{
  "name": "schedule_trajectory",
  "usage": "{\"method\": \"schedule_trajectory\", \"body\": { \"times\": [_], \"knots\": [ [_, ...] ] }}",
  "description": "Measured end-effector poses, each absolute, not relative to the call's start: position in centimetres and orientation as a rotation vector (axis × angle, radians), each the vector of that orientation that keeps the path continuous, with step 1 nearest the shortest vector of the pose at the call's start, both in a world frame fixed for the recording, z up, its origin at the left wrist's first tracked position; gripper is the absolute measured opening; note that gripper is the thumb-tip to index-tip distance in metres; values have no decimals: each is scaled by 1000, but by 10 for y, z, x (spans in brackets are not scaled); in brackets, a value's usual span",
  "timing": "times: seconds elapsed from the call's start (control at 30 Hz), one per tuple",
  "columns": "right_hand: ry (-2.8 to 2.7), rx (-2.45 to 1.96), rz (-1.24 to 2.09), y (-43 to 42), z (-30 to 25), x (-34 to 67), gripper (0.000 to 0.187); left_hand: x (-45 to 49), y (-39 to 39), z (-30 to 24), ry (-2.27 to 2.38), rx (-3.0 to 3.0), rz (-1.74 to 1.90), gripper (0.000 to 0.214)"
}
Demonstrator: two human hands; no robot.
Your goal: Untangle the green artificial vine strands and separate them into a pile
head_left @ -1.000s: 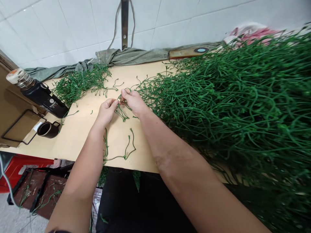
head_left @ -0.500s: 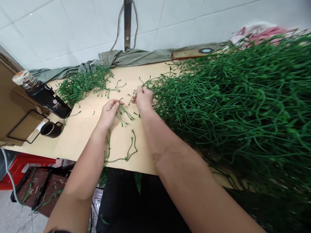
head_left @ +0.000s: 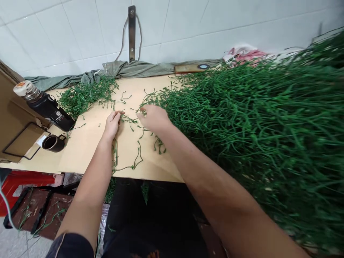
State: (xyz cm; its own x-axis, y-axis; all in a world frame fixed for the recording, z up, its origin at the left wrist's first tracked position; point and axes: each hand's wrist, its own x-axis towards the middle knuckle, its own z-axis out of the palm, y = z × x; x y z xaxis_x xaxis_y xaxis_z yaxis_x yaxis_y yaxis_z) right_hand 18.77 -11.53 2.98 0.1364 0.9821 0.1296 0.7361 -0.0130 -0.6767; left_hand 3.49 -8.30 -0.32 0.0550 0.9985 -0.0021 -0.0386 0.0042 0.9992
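Where a large heap [head_left: 255, 118] of green stems crowds the right of the counter [head_left: 86, 147], a bottle [head_left: 44, 105] and a cup [head_left: 52, 142] sit at the left. Between them the left hand [head_left: 112, 121] pinches a thin, branched green sprig [head_left: 128, 119] lying flat. The right hand [head_left: 153, 117] curls at the heap's edge, its grip unclear.

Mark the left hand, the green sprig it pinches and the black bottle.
left hand [head_left: 112, 122], head view, back of hand.
green sprig [head_left: 128, 119], head view, on its stem.
black bottle [head_left: 51, 111], head view, on its body.
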Motion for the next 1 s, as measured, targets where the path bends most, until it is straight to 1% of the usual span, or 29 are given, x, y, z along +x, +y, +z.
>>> {"method": "schedule_trajectory", "body": {
  "times": [0.1,0.2,0.3,0.37,0.5,0.6,0.7,0.8,0.9,1.0],
  "knots": [
    [-1936,-1710,363,-163,19,173,36,31,-82,-4,1135,1144,1223,11],
    [-2196,-1596,305,-198,-2,159,47,23,-81,4,1181,1065,1287,10],
    [-2285,-1564,203,-205,-17,160,46,11,-87,26,1146,1072,1368,6],
    [-2256,-1638,152,-196,-18,168,43,6,-95,46,1098,1115,1404,5],
    [-2082,-1760,201,-175,-3,191,40,12,-124,71,1041,1205,1411,8],
    [-1857,-1599,299,-174,13,204,37,31,-148,63,1055,1220,1288,21],
    [-1597,-1386,522,-184,21,212,36,54,-167,43,1127,1173,1214,29],
    [-1421,-1212,853,-194,20,218,37,73,-178,30,1151,1153,1152,24],
    [-1291,-1088,1165,-200,17,222,44,84,-184,27,1138,1168,1107,17],
    [-1227,-1059,1248,-202,15,226,41,90,-189,28,1148,1193,1106,12]
  ]
}}
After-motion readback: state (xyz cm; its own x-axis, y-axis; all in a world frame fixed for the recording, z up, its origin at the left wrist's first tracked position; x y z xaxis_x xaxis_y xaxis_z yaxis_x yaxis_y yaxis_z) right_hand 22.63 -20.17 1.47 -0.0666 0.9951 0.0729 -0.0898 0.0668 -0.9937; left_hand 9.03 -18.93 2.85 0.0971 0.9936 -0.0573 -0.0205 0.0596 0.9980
